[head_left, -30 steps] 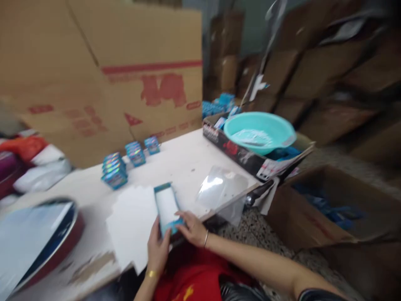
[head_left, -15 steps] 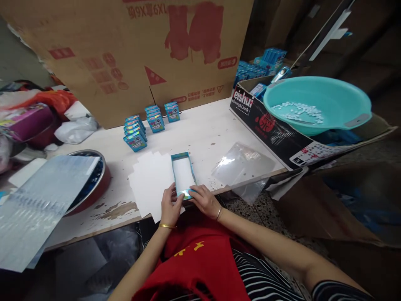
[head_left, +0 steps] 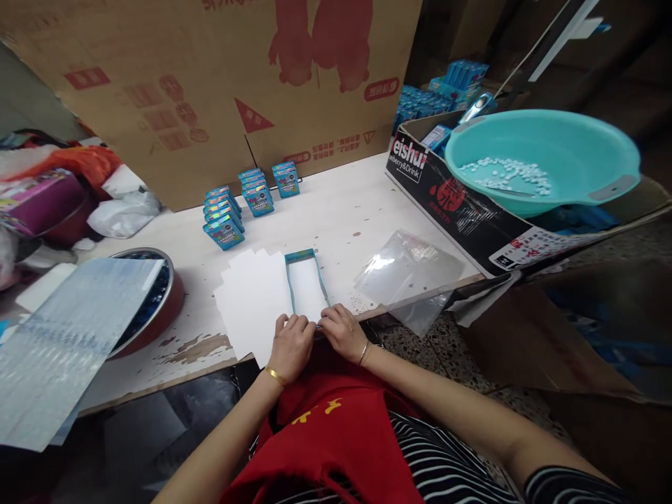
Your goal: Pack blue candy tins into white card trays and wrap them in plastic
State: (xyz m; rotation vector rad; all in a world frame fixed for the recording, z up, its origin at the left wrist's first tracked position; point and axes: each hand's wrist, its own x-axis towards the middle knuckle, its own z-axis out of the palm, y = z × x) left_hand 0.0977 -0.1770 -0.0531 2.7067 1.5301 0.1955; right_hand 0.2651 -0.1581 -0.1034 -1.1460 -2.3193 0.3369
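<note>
An open blue-edged tray box [head_left: 305, 284] with a white inside lies on the white table [head_left: 346, 217] near its front edge. My left hand [head_left: 292, 344] and my right hand [head_left: 342, 330] both grip the box's near end, fingers curled over its rim. A fan of white paper sheets [head_left: 250, 302] lies just left of the box, partly under it. Several small blue packets [head_left: 225, 216] stand in rows farther back on the table.
A clear plastic bag [head_left: 405, 269] lies right of the box. A teal basin [head_left: 540, 158] with small white pieces sits on a black carton [head_left: 462, 217] at the right. A round metal tin [head_left: 157, 294] with a silvery sheet [head_left: 63, 343] is at the left; a cardboard wall [head_left: 210, 84] stands behind.
The view has swung down and steadied. The box, earlier held tilted off the table, now lies flat, and both hands have closed over its near end.
</note>
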